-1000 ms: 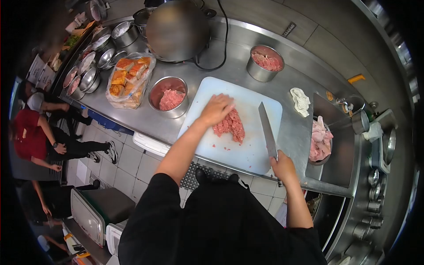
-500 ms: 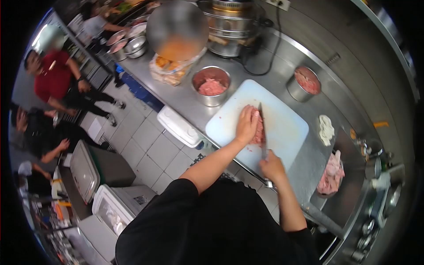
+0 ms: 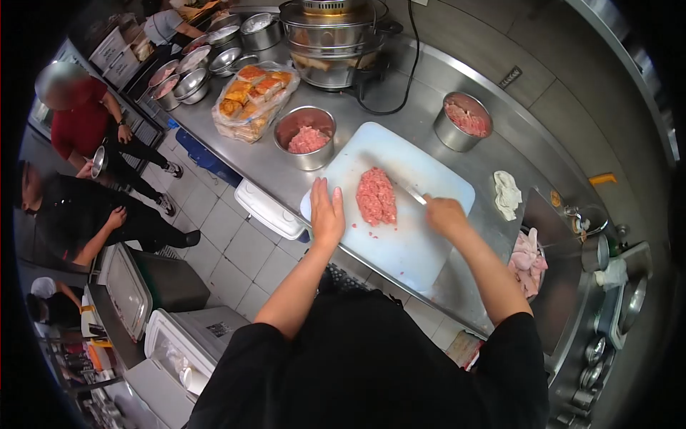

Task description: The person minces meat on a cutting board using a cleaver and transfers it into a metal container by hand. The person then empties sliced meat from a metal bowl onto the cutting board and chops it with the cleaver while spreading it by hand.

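Note:
A mound of minced meat (image 3: 376, 196) lies in the middle of the white cutting board (image 3: 429, 250), with small bits scattered below it. My right hand (image 3: 446, 216) is wrapped round the handle of a knife (image 3: 412, 191). The blade slants up and left, beside the right side of the mound. At the board's left edge, my left hand (image 3: 327, 214) holds nothing, its fingers stretched out and apart from the meat. Just above that hand stands a steel pot (image 3: 309, 159) of minced meat. Another steel pot (image 3: 457, 136) of meat sits past the board's upper right.
Bagged orange-brown food (image 3: 251, 100) and a steamer with a cord (image 3: 407, 86) stand farther back. A white cloth (image 3: 507, 194) lies right of the board, near a sink holding pale raw meat (image 3: 527, 261). Several people, one in a red shirt (image 3: 78, 118), stand at left.
My left hand has come off the meat and moved left to the board's edge. The knife has shifted to the mound's right side, its blade now slanting. My view has also shifted.

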The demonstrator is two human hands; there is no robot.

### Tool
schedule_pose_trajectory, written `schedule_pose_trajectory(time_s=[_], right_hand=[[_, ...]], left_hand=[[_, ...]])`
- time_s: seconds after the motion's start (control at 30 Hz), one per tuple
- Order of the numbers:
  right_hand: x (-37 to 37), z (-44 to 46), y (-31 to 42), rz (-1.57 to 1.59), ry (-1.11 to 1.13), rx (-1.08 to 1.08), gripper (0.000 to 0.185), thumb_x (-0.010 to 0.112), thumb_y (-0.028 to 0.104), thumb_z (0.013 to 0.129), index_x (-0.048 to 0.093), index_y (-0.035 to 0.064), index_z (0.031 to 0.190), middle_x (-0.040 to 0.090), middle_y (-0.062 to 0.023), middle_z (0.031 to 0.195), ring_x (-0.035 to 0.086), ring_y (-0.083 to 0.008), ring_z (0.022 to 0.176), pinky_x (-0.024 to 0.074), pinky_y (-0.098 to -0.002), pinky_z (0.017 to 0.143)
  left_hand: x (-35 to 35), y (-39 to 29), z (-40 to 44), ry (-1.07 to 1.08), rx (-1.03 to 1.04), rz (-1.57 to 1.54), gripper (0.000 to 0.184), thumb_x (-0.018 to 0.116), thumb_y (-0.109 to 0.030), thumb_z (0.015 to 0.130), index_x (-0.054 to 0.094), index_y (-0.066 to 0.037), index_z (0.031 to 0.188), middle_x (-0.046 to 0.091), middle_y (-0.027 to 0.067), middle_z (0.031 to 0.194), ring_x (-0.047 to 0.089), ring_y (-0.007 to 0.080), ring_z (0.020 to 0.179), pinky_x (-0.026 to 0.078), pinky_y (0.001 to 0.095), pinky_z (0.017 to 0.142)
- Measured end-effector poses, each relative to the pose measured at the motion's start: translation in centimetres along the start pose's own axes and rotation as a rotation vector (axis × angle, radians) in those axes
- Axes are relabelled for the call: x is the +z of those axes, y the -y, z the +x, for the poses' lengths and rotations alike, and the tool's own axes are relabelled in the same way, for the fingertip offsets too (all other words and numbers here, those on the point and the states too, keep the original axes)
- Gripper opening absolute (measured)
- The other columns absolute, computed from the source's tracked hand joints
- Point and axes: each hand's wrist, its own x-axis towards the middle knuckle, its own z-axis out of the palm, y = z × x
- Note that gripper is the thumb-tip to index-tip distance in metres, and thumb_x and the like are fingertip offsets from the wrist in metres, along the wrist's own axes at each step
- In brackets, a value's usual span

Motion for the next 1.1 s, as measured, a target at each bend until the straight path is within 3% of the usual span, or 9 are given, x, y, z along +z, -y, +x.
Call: schedule_pose_trajectory(time_s=[0.13, 0.2, 0.23, 0.27, 0.37, 0.47, 0.67, 0.83, 1.1], right_hand=[[-2.5, -3.9, 3.2, 0.156, 0.089, -0.063, 0.028, 0.058, 0.020, 0.092, 0.065, 0.0072, 0.116, 0.074, -0.0203, 0.093, 0.072, -0.0384, 0.087, 0.0547, -0.0540, 0.076], [-1.5, -6.2, 2.5, 0.233, 0.054, -0.030, 0.028, 0.061, 0.023, 0.093, 0.064, 0.0056, 0.114, 0.073, -0.0214, 0.089, 0.073, -0.0368, 0.078, 0.0543, -0.0523, 0.071], [-1.8, -8.0, 2.7, 0.513, 0.080, 0.133, 0.026, 0.061, 0.024, 0.095, 0.063, 0.0043, 0.112, 0.072, -0.0196, 0.083, 0.071, -0.0330, 0.070, 0.0537, -0.0481, 0.065], [-1.6, -9.7, 2.8, 0.793, 0.103, 0.302, 0.025, 0.060, 0.024, 0.097, 0.063, 0.0030, 0.110, 0.070, -0.0179, 0.077, 0.070, -0.0291, 0.061, 0.0531, -0.0439, 0.059], [2.1, -15.8, 0.8, 1.279, 0.081, 0.491, 0.023, 0.061, 0.025, 0.102, 0.059, 0.0023, 0.104, 0.059, -0.0074, 0.062, 0.055, -0.0174, 0.043, 0.0436, -0.0329, 0.044], [4.8, -22.2, 1.3, 1.719, 0.029, 0.665, 0.022, 0.062, 0.025, 0.104, 0.055, 0.0038, 0.101, 0.052, -0.0033, 0.057, 0.048, -0.0146, 0.039, 0.0400, -0.0311, 0.037], [6.4, -19.2, 7.8, 1.683, 0.208, 0.657, 0.023, 0.062, 0.024, 0.104, 0.053, 0.0034, 0.103, 0.051, -0.0034, 0.057, 0.049, -0.0161, 0.040, 0.0418, -0.0319, 0.038], [4.7, -11.8, 12.7, 1.699, 0.312, 0.551, 0.021, 0.061, 0.022, 0.103, 0.051, 0.0036, 0.102, 0.052, -0.0030, 0.059, 0.052, -0.0163, 0.043, 0.0436, -0.0329, 0.041], [0.1, -8.3, 13.9, 1.671, 0.308, 0.362, 0.020, 0.061, 0.022, 0.102, 0.051, 0.0046, 0.100, 0.053, -0.0025, 0.061, 0.052, -0.0143, 0.045, 0.0439, -0.0315, 0.043]], left_hand=[[4.5, -1.7, 0.7, -0.048, 0.077, 0.019, 0.061, 0.045, -0.040, 0.109, 0.044, 0.006, 0.149, 0.043, 0.0300, 0.155, 0.040, 0.0429, 0.145, 0.032, 0.0464, 0.121], [5.4, -3.8, 1.3, 0.119, 0.039, -0.202, 0.060, 0.046, -0.042, 0.109, 0.047, 0.002, 0.149, 0.050, 0.0262, 0.150, 0.046, 0.0391, 0.142, 0.036, 0.0439, 0.118], [5.7, -4.5, 1.6, 0.170, 0.102, -0.224, 0.050, 0.052, -0.041, 0.106, 0.062, -0.003, 0.136, 0.060, 0.0199, 0.142, 0.054, 0.0356, 0.135, 0.040, 0.0409, 0.114], [5.5, -4.8, 2.1, 0.183, 0.102, -0.224, 0.050, 0.052, -0.041, 0.106, 0.062, -0.003, 0.136, 0.060, 0.0199, 0.142, 0.054, 0.0356, 0.135, 0.040, 0.0409, 0.114], [5.6, -4.2, 3.2, 0.516, 0.277, -0.121, 0.033, 0.063, -0.035, 0.097, 0.076, -0.006, 0.103, 0.068, 0.0135, 0.128, 0.057, 0.0346, 0.128, 0.043, 0.0400, 0.111], [5.3, -3.0, 2.3, 0.356, 0.501, -0.008, 0.036, 0.070, -0.038, 0.093, 0.075, -0.008, 0.113, 0.063, 0.0173, 0.136, 0.051, 0.0397, 0.134, 0.039, 0.0509, 0.113], [3.9, -5.7, -3.0, 0.296, 0.578, 0.129, 0.079, 0.082, -0.061, 0.074, 0.064, -0.019, 0.138, 0.036, 0.0204, 0.161, 0.029, 0.0488, 0.149, 0.020, 0.0717, 0.116], [4.3, -5.2, -2.5, 0.145, 0.514, -0.030, 0.067, 0.089, -0.039, 0.071, 0.066, -0.011, 0.128, 0.042, 0.0232, 0.152, 0.036, 0.0482, 0.143, 0.031, 0.0588, 0.116], [0.0, -6.8, 2.1, -0.100, 0.535, -0.067, 0.063, 0.089, -0.024, 0.070, 0.065, -0.011, 0.127, 0.046, 0.0231, 0.149, 0.041, 0.0484, 0.140, 0.035, 0.0559, 0.115]])
